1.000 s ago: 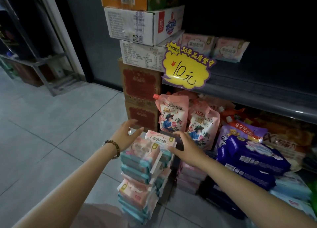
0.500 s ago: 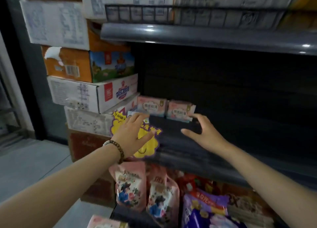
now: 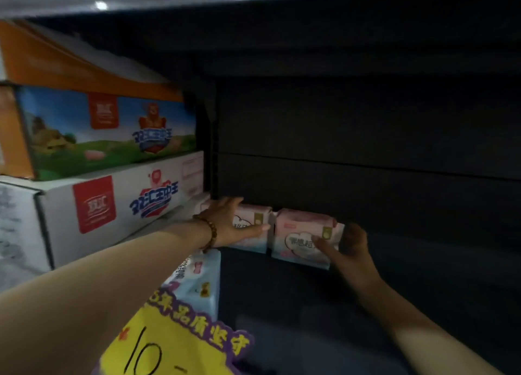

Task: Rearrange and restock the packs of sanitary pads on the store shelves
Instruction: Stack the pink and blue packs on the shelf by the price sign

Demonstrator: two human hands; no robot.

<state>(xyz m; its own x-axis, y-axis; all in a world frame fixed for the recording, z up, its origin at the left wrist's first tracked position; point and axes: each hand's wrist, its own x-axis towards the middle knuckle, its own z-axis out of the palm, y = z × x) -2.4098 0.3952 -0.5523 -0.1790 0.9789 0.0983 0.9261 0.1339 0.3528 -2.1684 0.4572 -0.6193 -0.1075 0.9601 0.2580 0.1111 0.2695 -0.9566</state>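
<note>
Two pink packs of sanitary pads stand side by side at the back of a dark shelf (image 3: pixel 310 304). My left hand (image 3: pixel 225 222) grips the left pack (image 3: pixel 255 233), fingers over its top and thumb across its front. My right hand (image 3: pixel 349 245) holds the right pack (image 3: pixel 298 228) at its right end, with the thumb pressed on the front label. A pale blue and white pack (image 3: pixel 197 278) lies flat near the shelf's front left, partly under my left forearm.
Stacked cartons fill the left side: a white one (image 3: pixel 93 208) with an orange and blue one (image 3: pixel 98 129) on top. A yellow price sign (image 3: pixel 169 343) hangs at the shelf's front edge. Dark shelf floor stretches to the right of the packs.
Both hands have moved from the stack of packs on the floor up into the shelf. They now hold the two pink packs at the back, and the view has closed in.
</note>
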